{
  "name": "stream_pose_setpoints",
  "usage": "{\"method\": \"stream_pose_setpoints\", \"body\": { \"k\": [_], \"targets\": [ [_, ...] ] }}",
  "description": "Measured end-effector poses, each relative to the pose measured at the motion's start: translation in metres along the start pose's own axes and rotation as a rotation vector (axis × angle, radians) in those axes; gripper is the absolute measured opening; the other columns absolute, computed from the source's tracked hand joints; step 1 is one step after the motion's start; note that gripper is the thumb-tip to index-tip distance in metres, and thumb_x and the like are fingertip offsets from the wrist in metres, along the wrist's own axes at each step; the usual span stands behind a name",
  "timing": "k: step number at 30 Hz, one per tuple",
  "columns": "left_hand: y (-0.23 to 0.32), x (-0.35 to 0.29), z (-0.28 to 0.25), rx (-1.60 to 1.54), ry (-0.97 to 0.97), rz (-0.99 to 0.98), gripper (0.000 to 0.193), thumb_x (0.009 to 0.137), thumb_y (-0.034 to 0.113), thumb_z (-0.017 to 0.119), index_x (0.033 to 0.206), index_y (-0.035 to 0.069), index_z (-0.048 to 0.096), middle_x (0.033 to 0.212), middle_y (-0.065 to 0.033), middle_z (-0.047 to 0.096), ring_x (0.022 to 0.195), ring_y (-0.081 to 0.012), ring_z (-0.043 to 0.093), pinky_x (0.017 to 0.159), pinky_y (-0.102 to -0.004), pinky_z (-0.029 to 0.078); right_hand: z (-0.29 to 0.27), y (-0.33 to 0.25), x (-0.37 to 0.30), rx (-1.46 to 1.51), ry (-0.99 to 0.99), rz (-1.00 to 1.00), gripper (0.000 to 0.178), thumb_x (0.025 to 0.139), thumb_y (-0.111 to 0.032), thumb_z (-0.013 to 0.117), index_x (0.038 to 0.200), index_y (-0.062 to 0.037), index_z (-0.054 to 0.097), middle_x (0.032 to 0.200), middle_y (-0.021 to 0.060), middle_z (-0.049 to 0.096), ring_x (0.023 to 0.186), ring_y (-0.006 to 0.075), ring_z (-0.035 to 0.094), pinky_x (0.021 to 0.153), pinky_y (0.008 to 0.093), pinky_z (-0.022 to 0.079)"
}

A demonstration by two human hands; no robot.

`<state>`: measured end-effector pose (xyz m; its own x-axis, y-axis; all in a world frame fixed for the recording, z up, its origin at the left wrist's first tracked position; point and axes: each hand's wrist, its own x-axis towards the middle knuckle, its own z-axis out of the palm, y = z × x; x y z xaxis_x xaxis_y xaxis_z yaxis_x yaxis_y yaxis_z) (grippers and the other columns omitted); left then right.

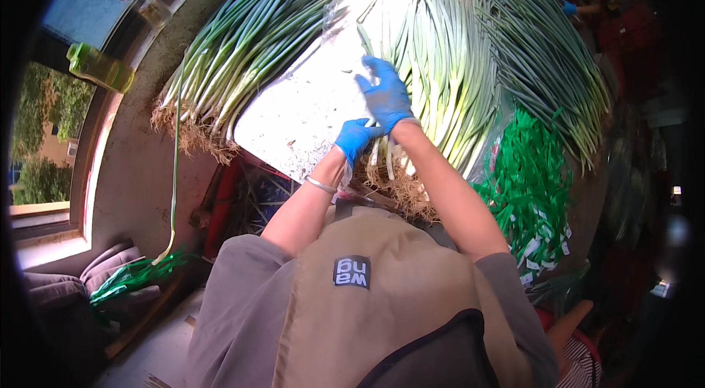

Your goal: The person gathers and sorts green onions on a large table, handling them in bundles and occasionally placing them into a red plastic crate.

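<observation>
Both of my hands wear blue gloves and meet over the white tabletop, beside a spread of green onions (449, 69). Low at the white stem of a single green onion (364, 40), my left hand (355, 140) is closed. Just above it, my right hand (387, 96) has its fingers apart, with a gap between thumb and fingers. The green tip of that onion sticks out past the right fingers; its middle is hidden under the hand. Brown roots (407, 193) of the spread lie close to my right forearm.
Another green onion pile (253, 46) lies on the left with its roots toward me. Green ties (527, 186) heap at the right. More onions (540, 50) lie behind them. A green bottle (100, 67) stands by the window. A co-worker's gloved hand (569, 8) shows at far right.
</observation>
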<state>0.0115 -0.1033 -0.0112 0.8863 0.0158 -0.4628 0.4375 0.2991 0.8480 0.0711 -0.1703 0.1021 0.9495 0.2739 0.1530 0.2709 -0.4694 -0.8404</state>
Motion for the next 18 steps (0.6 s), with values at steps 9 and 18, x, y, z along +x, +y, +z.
{"method": "stream_pose_setpoints", "body": {
  "k": [9,18],
  "targets": [
    [0.004,-0.012,0.023,0.015,0.100,-0.030,0.036,0.069,0.024,0.075,0.088,-0.003,0.061,0.066,-0.0050,0.058,0.052,-0.0112,0.051,0.045,-0.0249,0.040,-0.006,0.115,0.006,0.461,-0.282,0.817,0.039,0.075,-0.028,0.069,0.100,-0.0018,0.056,0.101,0.0110,0.056,0.092,0.0214,0.050,0.067,0.0380,0.047],
    [0.053,-0.050,0.066,0.312,-0.014,0.281,0.027,0.076,0.024,0.066,0.087,-0.001,0.060,0.068,-0.0031,0.056,0.062,-0.0083,0.047,0.056,-0.0250,0.041,-0.057,0.053,-0.008,0.694,0.008,0.570,0.032,0.083,-0.031,0.060,0.100,-0.0046,0.061,0.076,0.0022,0.057,0.063,0.0131,0.052,0.061,0.0268,0.043]
  ]
}}
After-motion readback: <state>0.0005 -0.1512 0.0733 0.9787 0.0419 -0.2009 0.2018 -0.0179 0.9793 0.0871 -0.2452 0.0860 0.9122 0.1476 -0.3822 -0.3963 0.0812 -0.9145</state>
